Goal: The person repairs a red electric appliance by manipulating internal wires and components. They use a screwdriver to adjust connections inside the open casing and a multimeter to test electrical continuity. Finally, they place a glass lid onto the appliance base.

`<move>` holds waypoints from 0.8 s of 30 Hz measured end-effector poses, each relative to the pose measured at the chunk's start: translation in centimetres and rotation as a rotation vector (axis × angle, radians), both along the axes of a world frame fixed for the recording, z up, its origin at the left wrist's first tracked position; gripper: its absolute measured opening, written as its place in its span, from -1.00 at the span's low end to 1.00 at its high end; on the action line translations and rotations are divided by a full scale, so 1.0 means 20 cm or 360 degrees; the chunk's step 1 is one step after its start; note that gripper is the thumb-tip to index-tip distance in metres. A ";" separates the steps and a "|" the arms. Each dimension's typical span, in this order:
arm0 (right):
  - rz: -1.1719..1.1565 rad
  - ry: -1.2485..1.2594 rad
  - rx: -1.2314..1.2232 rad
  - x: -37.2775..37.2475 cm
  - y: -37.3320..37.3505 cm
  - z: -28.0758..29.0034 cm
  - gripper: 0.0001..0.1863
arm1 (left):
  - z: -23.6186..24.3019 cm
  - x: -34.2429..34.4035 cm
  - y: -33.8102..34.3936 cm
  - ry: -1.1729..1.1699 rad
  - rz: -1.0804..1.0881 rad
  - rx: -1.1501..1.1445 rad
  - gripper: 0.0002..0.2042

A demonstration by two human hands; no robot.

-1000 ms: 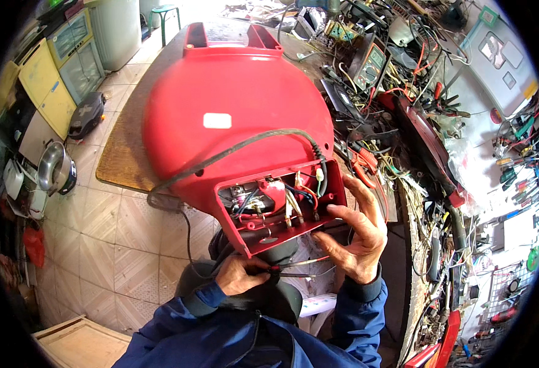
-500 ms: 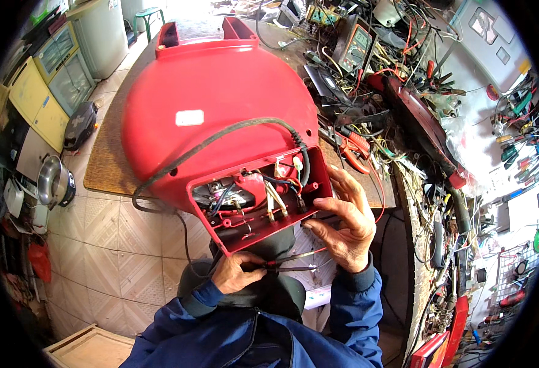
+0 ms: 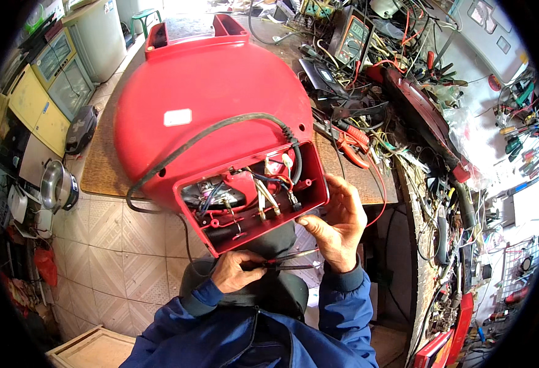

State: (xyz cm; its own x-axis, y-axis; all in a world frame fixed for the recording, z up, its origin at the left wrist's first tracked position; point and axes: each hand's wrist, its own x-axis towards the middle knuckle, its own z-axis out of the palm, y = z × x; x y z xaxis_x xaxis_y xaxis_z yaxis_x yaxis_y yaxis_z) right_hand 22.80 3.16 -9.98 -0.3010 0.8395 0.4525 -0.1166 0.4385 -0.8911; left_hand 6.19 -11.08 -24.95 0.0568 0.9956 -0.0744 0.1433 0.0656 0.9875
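A large red plastic appliance housing rests on the bench, its near end overhanging the front edge. In that end, an open rectangular compartment shows several wires with metal terminals and a dark, shiny part. A thick black power cord loops over the housing. My left hand, just below the compartment, is closed around a pair of test probes, their tips pointing right. My right hand grips the compartment's right corner, thumb at the near rim and fingers along the outer side.
A multimeter stands among tangled leads at the back right. Red-handled pliers lie right of the housing. The wooden bench shows at left. Tools and scraps crowd the right side; a metal pot stands at far left.
The housing has shifted slightly left in view. My right index finger has come off the compartment's rim, while the thumb stays there. The left hand still holds the probes.
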 end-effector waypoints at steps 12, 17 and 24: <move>-0.0558 -0.0152 0.0170 -0.05 -0.13 -0.02 -0.56 | 0.06 0.02 -0.02 -0.0253 -0.0018 -0.0299 -0.74; -0.0731 -0.0513 0.0589 -0.11 -0.21 0.00 -0.70 | 0.04 0.04 -0.03 -0.0395 0.0054 -0.0235 -0.76; -0.0870 -0.0573 0.0644 -0.14 -0.23 0.00 -0.66 | 0.05 0.03 -0.02 -0.0434 0.0028 -0.0221 -0.77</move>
State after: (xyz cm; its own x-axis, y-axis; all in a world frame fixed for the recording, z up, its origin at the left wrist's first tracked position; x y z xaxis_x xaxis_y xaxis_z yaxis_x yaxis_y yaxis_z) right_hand 19.93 -1.52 -10.08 -0.0778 0.7013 0.7086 0.4775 0.6502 -0.5910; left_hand 6.74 -11.57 -24.05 0.0762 0.9780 -0.1942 -0.1280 0.2028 0.9708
